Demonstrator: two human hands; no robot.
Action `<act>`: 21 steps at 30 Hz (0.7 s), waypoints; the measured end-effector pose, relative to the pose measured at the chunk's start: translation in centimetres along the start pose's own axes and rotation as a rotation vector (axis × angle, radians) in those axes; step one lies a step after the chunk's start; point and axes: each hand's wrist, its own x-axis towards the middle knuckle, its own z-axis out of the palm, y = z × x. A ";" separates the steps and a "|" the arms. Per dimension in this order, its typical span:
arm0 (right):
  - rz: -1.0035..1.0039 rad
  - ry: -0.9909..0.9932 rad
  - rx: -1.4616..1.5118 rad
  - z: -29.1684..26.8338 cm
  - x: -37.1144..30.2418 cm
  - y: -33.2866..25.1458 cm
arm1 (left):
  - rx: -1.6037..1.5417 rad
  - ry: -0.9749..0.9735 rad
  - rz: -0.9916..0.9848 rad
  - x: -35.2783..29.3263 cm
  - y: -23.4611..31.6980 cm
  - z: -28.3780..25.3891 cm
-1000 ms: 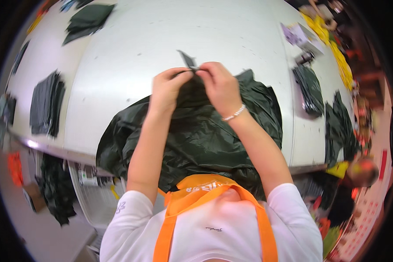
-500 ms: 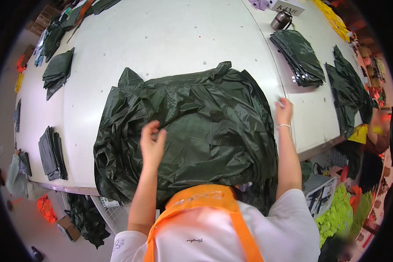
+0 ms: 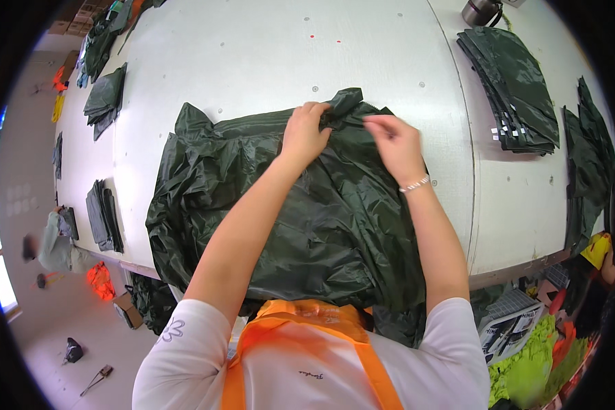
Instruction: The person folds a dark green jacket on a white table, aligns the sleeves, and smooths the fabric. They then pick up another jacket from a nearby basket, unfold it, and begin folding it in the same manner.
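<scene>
A dark green garment (image 3: pixel 307 219) of shiny, crinkled fabric lies spread on the white table in front of me, bunched toward my body. At its far edge my left hand (image 3: pixel 307 134) has its fingers closed on the fabric, just left of a raised flap. My right hand (image 3: pixel 398 149) is over the garment's far right corner, with thumb and fingers pinched together. Whatever sits in that pinch, if anything, is too small to make out. A short dark toothed strip, like a zip, shows beside the right fingertips.
A stack of folded dark green garments (image 3: pixel 512 89) lies to the right, near a metal flask (image 3: pixel 482 12). More folded piles (image 3: pixel 104 215) lie along the left side. Below the right table edge are a white crate (image 3: pixel 509 331) and lime-green fabric (image 3: pixel 526 369).
My left hand has moved from over the garment's middle to its far edge and closed there. My right hand has come in from the bare table on the right to the garment's far corner.
</scene>
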 end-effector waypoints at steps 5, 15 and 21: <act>0.127 -0.225 -0.136 5.1 2.2 2.9 | -0.409 -0.154 -0.115 1.6 -3.5 0.7; 0.142 -0.081 0.222 9.0 4.7 6.1 | -0.424 -0.061 -0.132 1.9 -4.5 1.3; 0.100 -0.198 -0.116 7.5 4.3 3.9 | -0.729 -0.052 -0.334 2.7 -5.8 1.5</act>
